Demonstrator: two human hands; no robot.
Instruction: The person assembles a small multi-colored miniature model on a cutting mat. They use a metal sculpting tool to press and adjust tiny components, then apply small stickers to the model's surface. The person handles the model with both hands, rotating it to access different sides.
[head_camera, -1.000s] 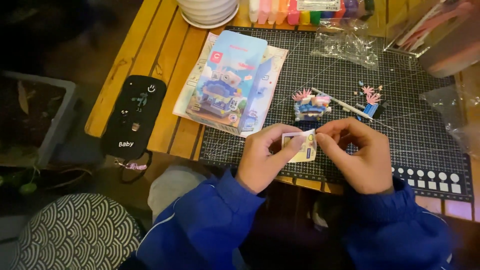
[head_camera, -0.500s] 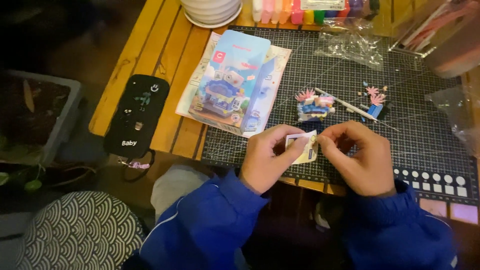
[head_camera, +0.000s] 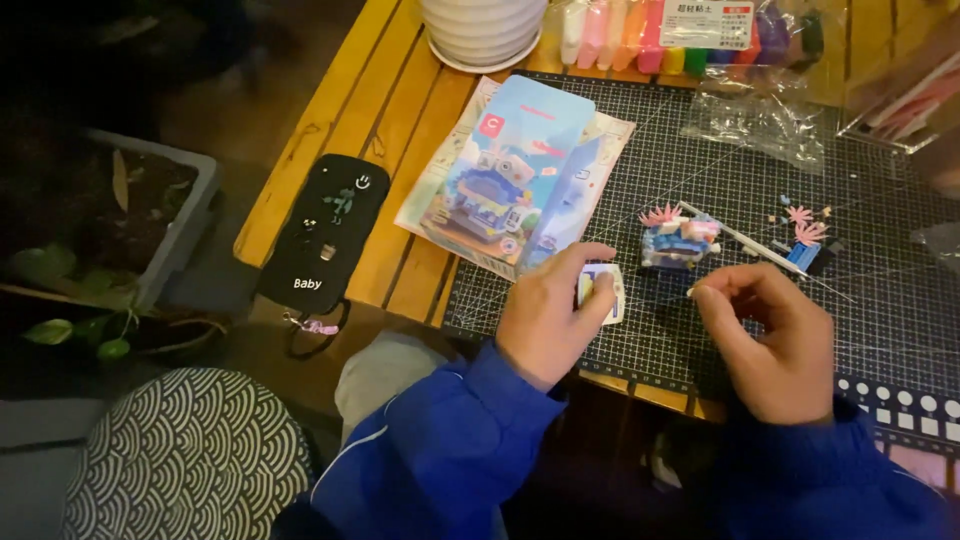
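2 bare hands work over a dark gridded cutting mat (head_camera: 880, 300) on a slatted wooden table (head_camera: 380, 110). From the left: a black remote-like device (head_camera: 322, 233), then an illustrated instruction booklet (head_camera: 515, 170). The left hand (head_camera: 548, 318) pinches a small pale sachet (head_camera: 603, 291) between thumb and fingers, just above the mat. The right hand (head_camera: 770, 340), apart from it, has fingertips pressed together; whether they grip anything cannot be told. A small block model (head_camera: 678, 240) sits just beyond.
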